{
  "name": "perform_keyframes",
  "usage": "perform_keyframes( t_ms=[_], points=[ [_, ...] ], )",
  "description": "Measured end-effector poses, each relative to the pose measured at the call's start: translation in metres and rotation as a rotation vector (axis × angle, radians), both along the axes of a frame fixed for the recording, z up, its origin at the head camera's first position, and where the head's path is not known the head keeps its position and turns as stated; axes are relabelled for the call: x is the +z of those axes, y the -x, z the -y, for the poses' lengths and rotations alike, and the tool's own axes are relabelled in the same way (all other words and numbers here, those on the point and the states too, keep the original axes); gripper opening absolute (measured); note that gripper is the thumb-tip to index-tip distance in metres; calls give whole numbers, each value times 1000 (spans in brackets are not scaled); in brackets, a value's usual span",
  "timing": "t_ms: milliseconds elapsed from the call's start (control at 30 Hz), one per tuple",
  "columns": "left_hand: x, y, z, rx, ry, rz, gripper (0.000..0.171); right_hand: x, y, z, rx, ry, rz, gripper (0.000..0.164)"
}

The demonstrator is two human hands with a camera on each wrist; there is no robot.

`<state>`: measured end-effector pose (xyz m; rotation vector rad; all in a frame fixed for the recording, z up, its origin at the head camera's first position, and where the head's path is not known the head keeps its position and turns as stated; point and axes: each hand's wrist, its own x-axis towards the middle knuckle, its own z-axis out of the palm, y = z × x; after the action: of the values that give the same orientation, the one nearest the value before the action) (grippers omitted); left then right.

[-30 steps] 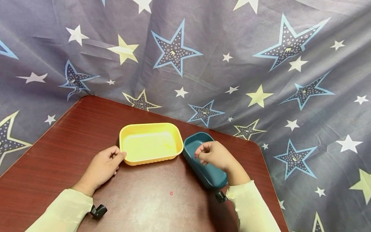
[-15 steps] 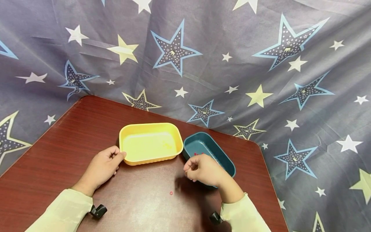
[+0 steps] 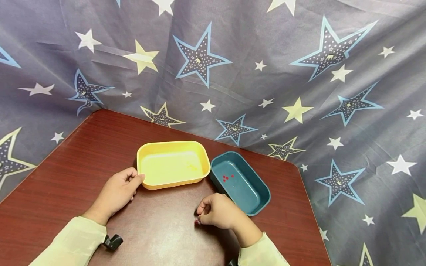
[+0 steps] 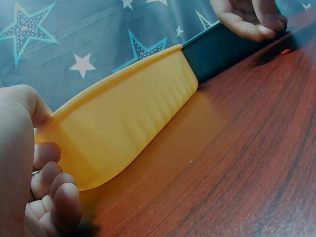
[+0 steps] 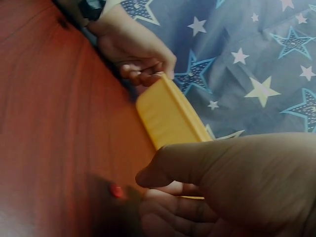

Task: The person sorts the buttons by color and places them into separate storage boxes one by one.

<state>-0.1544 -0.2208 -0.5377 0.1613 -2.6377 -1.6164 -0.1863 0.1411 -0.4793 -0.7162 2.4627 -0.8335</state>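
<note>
My left hand [image 3: 114, 194] pinches the near left corner of a yellow rectangular plastic tray [image 3: 166, 168] between thumb and fingers. The left wrist view shows those fingers curled below the rim, against the outer wall. My right hand [image 3: 217, 212] is low over the table in front of a dark teal tray [image 3: 246, 190], its fingers loosely bent. A small red bead-like piece [image 5: 116, 190] lies on the table just off the right thumb and fingertips, with a gap between. Several similar red pieces [image 3: 225, 178] sit on the teal tray's floor.
The brown wood-grain table [image 3: 159, 229] runs back to a grey curtain [image 3: 239, 96] printed with stars. Side by side, the two trays meet at the yellow one's right end. A black wrist mount [image 3: 113, 242] sticks out from the left sleeve.
My right hand has come out of the teal tray and moved left and nearer, down to the loose red piece. Red pieces in that tray are now uncovered. The left hand stays put.
</note>
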Motion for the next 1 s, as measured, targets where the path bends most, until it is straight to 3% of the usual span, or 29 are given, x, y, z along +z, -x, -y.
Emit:
perform_keyframes(
  t_ms=[233, 1000],
  points=[
    [0, 0, 0, -1, -1, -3, 44, -11, -5, 3, 14, -41, -52, 15],
    [2, 0, 1, -4, 0, 2, 45, -16, -12, 14, 30, -145, -173, 23]
  ],
)
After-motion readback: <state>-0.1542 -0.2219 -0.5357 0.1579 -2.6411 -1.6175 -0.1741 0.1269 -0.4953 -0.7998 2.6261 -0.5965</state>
